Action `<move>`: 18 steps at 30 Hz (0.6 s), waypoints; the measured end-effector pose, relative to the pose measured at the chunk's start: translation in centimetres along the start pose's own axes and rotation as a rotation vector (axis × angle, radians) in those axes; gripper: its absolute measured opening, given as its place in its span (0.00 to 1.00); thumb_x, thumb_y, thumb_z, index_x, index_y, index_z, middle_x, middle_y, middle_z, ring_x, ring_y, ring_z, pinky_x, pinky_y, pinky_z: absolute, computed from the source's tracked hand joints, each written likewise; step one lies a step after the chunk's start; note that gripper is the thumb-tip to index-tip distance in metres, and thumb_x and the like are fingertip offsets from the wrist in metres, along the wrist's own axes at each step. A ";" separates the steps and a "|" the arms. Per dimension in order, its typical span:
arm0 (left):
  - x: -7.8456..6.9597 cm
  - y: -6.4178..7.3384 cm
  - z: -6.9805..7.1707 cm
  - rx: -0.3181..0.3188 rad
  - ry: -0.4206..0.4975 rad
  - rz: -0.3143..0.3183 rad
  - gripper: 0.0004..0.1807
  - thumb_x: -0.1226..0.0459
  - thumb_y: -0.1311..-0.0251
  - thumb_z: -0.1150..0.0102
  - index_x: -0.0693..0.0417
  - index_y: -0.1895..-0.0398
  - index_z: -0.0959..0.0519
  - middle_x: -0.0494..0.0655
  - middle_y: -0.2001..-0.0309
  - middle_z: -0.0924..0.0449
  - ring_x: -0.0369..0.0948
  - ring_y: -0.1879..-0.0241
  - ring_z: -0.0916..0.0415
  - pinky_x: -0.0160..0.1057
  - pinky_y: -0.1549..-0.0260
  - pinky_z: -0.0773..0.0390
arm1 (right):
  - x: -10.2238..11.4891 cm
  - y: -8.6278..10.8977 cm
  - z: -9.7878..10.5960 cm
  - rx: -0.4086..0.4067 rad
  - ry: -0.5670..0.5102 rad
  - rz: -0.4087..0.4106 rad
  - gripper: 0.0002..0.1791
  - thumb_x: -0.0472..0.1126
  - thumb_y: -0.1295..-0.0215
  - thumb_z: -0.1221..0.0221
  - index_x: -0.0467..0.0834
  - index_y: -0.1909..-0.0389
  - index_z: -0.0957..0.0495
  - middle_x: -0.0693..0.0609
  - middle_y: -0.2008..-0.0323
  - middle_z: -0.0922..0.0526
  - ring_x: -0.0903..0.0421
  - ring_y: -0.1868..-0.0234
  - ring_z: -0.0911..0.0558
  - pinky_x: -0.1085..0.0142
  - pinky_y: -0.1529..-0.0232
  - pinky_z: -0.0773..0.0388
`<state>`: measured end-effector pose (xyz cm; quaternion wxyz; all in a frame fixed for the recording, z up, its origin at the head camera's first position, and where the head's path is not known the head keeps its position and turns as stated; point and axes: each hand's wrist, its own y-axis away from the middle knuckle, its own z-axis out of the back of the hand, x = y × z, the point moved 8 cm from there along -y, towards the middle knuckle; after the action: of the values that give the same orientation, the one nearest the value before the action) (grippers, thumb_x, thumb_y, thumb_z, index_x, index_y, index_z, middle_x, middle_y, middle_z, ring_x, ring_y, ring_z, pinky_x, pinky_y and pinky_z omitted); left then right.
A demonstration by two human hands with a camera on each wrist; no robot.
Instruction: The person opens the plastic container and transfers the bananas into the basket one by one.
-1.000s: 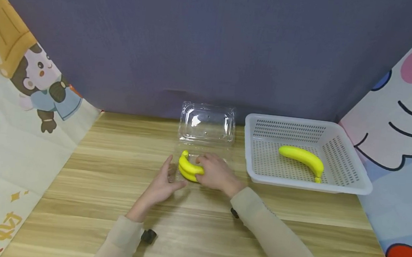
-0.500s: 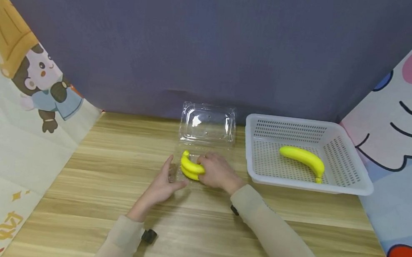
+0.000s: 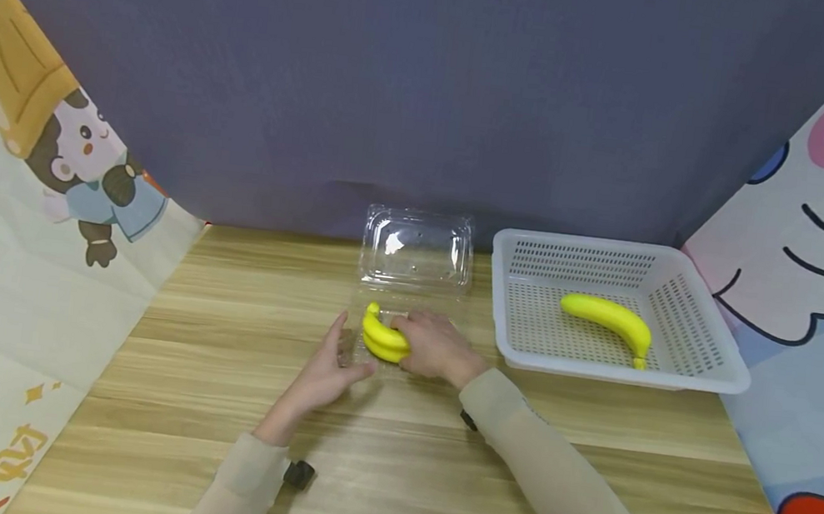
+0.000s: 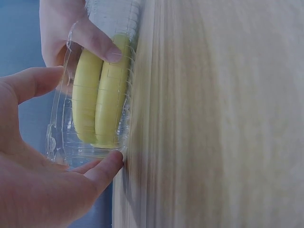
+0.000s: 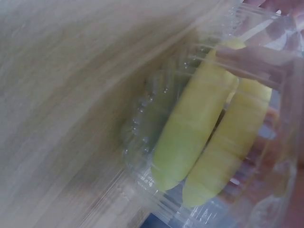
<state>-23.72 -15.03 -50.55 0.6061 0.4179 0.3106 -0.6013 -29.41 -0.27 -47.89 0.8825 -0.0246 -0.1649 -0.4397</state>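
Where purple backdrop (image 3: 430, 83) ends, wooden table (image 3: 215, 404) begins

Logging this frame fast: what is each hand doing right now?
Left hand: open, fingers straight against the clear box.
Right hand: holding the bananas in the box.

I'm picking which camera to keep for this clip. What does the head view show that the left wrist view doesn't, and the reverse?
Only the head view shows the white perforated plastic basket holding a single yellow banana, the upright clear lid of the box, and both sleeved arms.

Only the left wrist view shows, close up, the ribbed wall of the clear plastic clamshell box around the fruit and a right-hand fingertip pressing on it.

Both show the pair of yellow bananas in the box, the left hand open against the box's side, the right hand on the bananas, and the wooden table.
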 end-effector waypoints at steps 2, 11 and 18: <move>0.0 0.0 0.0 0.000 -0.001 0.000 0.58 0.50 0.49 0.32 0.43 0.24 0.63 0.62 0.30 0.45 0.59 0.35 0.40 0.62 0.41 0.36 | 0.0 -0.1 0.0 -0.003 0.004 0.007 0.35 0.44 0.54 0.29 0.58 0.41 0.29 0.58 0.57 0.25 0.57 0.54 0.27 0.51 0.37 0.36; 0.0 0.0 -0.1 0.002 0.000 0.007 0.57 0.54 0.48 0.32 0.43 0.24 0.63 0.61 0.30 0.45 0.58 0.35 0.40 0.61 0.41 0.35 | -0.1 -0.3 -0.1 -0.010 0.009 0.043 0.34 0.46 0.56 0.28 0.59 0.44 0.29 0.61 0.65 0.27 0.60 0.61 0.28 0.56 0.47 0.29; -0.1 0.0 0.0 0.001 0.001 0.009 0.57 0.54 0.47 0.33 0.40 0.24 0.64 0.60 0.30 0.45 0.58 0.34 0.41 0.61 0.40 0.36 | 0.2 -0.3 0.3 -0.030 0.008 0.085 0.35 0.46 0.57 0.29 0.57 0.44 0.29 0.63 0.67 0.27 0.61 0.65 0.29 0.65 0.59 0.28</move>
<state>-23.71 -14.95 -50.48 0.6084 0.4200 0.3088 -0.5985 -29.65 -0.56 -47.60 0.9007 -0.0433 -0.1534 -0.4041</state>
